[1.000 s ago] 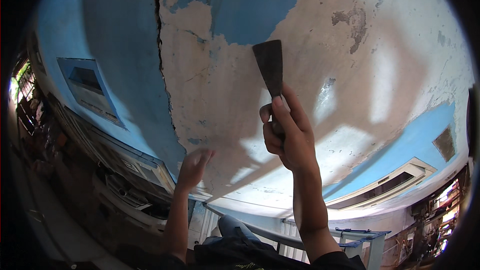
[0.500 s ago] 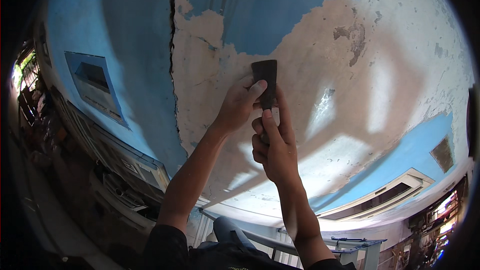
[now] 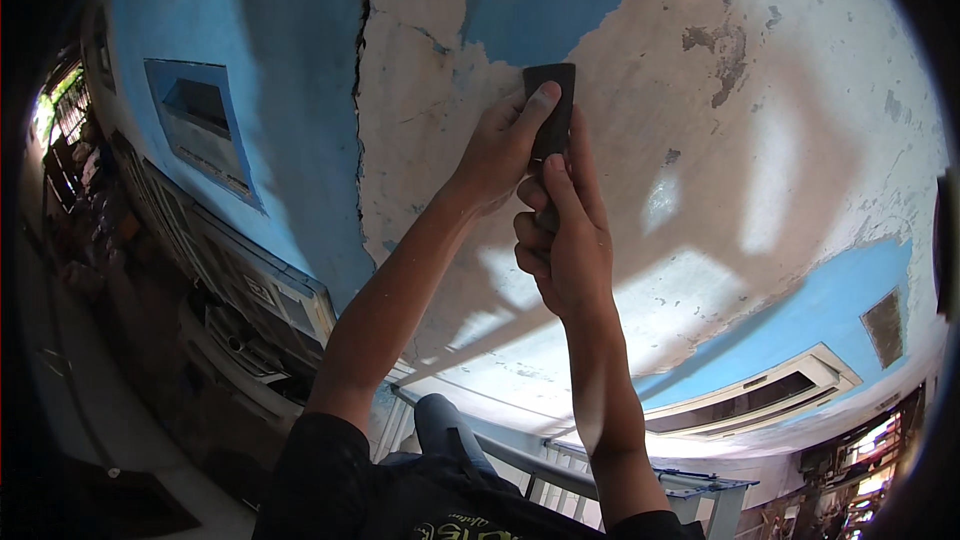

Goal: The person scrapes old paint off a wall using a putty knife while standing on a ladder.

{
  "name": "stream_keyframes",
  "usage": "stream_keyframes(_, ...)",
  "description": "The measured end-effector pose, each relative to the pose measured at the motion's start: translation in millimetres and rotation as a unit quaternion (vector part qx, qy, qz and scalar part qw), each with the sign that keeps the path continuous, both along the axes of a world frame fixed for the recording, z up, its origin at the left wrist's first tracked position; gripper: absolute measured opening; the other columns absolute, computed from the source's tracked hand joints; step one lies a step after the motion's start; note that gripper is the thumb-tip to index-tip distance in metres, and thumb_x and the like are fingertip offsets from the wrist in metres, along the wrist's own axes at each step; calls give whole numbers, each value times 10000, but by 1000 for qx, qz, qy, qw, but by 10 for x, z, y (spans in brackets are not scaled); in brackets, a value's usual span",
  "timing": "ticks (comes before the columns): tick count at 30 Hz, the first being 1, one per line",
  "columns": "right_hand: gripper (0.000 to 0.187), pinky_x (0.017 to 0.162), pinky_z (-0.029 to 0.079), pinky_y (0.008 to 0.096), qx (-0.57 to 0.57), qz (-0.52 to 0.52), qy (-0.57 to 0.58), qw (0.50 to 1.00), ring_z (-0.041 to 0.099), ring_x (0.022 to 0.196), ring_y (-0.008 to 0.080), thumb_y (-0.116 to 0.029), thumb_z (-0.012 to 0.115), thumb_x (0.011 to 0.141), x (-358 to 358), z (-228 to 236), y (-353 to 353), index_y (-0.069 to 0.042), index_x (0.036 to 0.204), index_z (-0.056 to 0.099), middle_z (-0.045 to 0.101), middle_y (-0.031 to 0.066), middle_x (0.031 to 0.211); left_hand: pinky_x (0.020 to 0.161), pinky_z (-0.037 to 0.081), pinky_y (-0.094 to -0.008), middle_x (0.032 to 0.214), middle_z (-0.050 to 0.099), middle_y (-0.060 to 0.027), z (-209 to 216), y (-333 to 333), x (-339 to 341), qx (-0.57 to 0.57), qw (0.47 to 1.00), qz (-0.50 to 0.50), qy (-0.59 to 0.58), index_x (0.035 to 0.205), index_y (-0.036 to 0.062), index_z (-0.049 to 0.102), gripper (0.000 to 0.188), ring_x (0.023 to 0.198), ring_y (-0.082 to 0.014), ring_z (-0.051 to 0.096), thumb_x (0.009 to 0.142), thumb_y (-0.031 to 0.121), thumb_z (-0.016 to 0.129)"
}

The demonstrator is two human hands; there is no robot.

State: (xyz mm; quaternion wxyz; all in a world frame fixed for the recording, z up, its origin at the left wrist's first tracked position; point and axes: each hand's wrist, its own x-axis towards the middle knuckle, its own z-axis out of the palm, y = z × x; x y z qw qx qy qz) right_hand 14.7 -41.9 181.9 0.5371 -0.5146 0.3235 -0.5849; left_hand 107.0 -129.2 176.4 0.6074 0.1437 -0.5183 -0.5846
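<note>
A scraper [image 3: 561, 122] with a dark, wide flat blade is pressed up against the wall, its tip at the lower edge of a patch of blue paint [image 3: 540, 5]. Below that edge the wall is stripped to pale, rough plaster [image 3: 630, 100]. My right hand [image 3: 578, 245] is wrapped round the scraper's handle, which the fingers mostly hide. Higher up, my left hand [image 3: 503, 148] grips the blade, its dusty thumb lying flat on the face. Whether the tip is under the paint I cannot tell.
A long dark crack [image 3: 361, 90] runs down the wall to the left. Beyond it are a small framed opening [image 3: 200, 120] and a window. At lower right a white-framed vent [image 3: 750, 402] is set in the wall. Pale railings [image 3: 560, 475] stand below me.
The view has shifted, so the wall sits higher and further right. Both hands have pushed the scraper slightly upward, and its tip now meets the blue paint's edge. The grip is unchanged.
</note>
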Motion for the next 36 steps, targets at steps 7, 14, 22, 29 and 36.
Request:
stream_keyframes(7, 538, 353, 193, 168, 6, 1, -1, 1000, 267, 462, 11, -227, 368, 1025, 33, -35, -14, -303, 1514, 158, 393, -29, 738, 409, 374, -199, 689, 557, 16, -10, 6, -34, 23, 999, 31, 7, 900, 70, 596, 351, 517, -48, 509, 948, 414, 552)
stream_keyframes(14, 546, 353, 192, 170, -2, 13, -9, 1000, 267, 458, 9, -228, 360, 1027, 45, -95, 0, -310, 1516, 131, 393, -38, 727, 378, 354, -215, 673, 557, 21, -29, 38, -41, 41, 998, 42, 9, 862, 85, 583, 330, 463, -52, 483, 936, 407, 576)
stream_keyframes(22, 544, 347, 200, 174, -4, -6, 7, 1000, 273, 451, 5, -224, 360, 1028, 46, -100, 19, -277, 1519, 131, 396, -39, 724, 399, 362, -222, 672, 552, 23, -27, 50, -124, 70, 996, 54, 28, 852, 93, 591, 314, 458, -63, 479, 934, 396, 583)
stream_keyframes(29, 541, 351, 214, 171, -10, -12, 19, 1000, 279, 452, 6, -226, 356, 1029, 83, -58, 5, -273, 1519, 132, 398, -36, 730, 438, 426, -229, 679, 539, 3, -30, -9, -87, 31, 997, 59, 36, 855, 58, 584, 346, 513, -82, 534, 938, 394, 571)
stream_keyframes(36, 559, 362, 207, 209, -18, -17, 27, 999, 281, 444, 24, -226, 349, 1030, 85, -54, 57, -223, 1526, 91, 398, -13, 740, 393, 370, -231, 621, 551, 13, -53, -10, -136, 55, 994, 90, 29, 809, 74, 608, 370, 462, -71, 502, 908, 430, 604)
